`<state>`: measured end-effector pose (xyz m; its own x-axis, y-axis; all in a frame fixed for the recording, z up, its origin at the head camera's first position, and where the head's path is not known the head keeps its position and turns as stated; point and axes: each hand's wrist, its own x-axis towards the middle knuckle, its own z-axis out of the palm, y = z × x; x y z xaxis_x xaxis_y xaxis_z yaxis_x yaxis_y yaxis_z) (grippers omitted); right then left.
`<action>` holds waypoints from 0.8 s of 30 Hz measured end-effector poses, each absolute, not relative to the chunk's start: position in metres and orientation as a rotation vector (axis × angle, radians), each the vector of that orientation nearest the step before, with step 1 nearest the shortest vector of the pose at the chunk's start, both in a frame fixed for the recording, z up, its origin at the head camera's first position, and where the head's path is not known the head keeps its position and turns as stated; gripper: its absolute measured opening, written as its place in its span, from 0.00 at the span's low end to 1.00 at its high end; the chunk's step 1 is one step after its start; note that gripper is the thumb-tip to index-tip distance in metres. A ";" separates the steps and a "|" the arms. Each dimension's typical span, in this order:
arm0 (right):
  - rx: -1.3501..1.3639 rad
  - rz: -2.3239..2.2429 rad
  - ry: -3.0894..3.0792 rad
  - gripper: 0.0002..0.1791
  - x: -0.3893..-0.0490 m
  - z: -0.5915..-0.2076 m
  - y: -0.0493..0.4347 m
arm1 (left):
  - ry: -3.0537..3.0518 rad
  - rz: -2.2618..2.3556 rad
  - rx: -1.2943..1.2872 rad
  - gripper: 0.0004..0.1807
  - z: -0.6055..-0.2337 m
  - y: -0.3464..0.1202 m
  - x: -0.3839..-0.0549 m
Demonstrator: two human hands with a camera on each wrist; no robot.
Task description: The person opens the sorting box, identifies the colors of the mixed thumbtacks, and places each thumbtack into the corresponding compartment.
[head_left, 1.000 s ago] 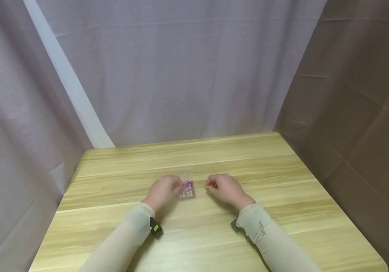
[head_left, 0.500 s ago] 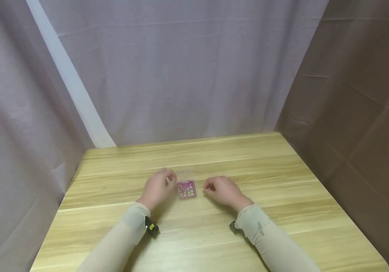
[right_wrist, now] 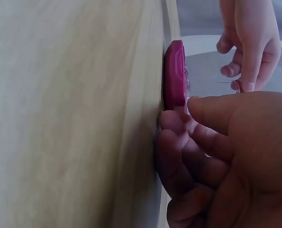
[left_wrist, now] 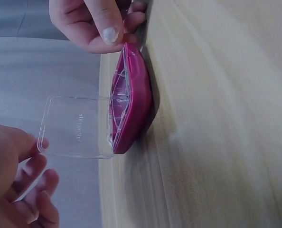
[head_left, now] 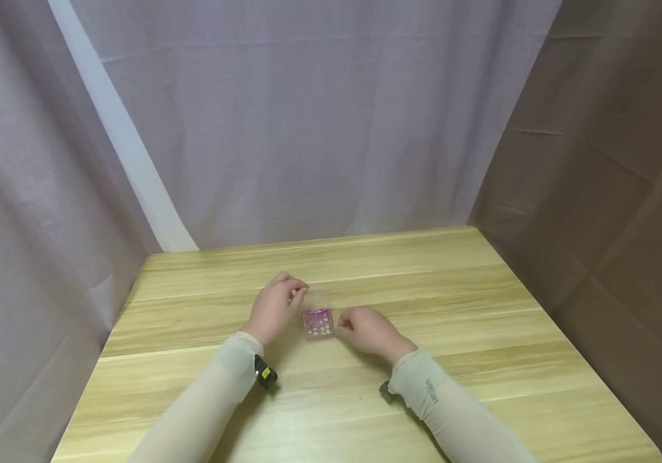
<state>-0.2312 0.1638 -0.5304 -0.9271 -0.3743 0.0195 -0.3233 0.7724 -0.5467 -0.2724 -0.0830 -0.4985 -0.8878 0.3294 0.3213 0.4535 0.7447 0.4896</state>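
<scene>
A small pink pill box (left_wrist: pixel 140 97) lies on the table with its clear hinged lid (left_wrist: pixel 72 126) standing up at the back. Several little white and green pieces (head_left: pixel 325 329) show inside its divided compartments. My left hand (head_left: pixel 275 307) pinches a top corner of the lid between thumb and finger, the other fingers loosely bent. At the right side of the box, my right hand (head_left: pixel 368 331) grips the corner, thumb on the rim and curled fingers low beside it. From the right wrist camera, the right thumb (right_wrist: pixel 212 111) covers part of the box.
The wood-grain table (head_left: pixel 423 270) extends around the box on all sides. Grey curtains (head_left: pixel 319 128) hang behind it and a brown one (head_left: pixel 614 193) on the right. A dark wrist camera (head_left: pixel 265 373) sits on the left sleeve.
My left hand has gone from over the box's left side up and back to the lid. The right hand has moved left, from beside the box to its right edge.
</scene>
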 end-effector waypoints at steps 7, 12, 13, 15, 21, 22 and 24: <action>-0.546 -0.870 2.861 0.15 -0.231 -0.533 0.160 | -2.738 -0.876 -0.639 0.09 -0.500 -0.082 -0.275; -0.536 -0.840 2.887 0.20 -0.231 -0.532 0.156 | -2.746 -0.894 -0.639 0.09 -0.501 -0.082 -0.276; -0.532 -0.839 2.889 0.20 -0.231 -0.532 0.156 | -2.748 -0.898 -0.638 0.09 -0.502 -0.082 -0.276; -0.524 -0.839 2.889 0.21 -0.231 -0.532 0.155 | -2.751 -0.907 -0.638 0.08 -0.502 -0.082 -0.276; -0.505 -0.872 2.869 0.18 -0.230 -0.533 0.153 | -2.751 -0.935 -0.652 0.07 -0.502 -0.086 -0.275; -0.503 -0.873 2.869 0.18 -0.230 -0.533 0.153 | -2.750 -0.937 -0.654 0.07 -0.502 -0.087 -0.274; -0.498 -0.879 2.862 0.17 -0.230 -0.533 0.154 | -2.748 -0.938 -0.661 0.07 -0.501 -0.087 -0.273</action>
<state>-0.2299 0.1536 -0.5325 -0.9407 -0.3391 -0.0055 -0.2776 0.7790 -0.5623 -0.2727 -0.0872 -0.5013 -0.8888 0.3559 0.2888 0.4582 0.7050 0.5413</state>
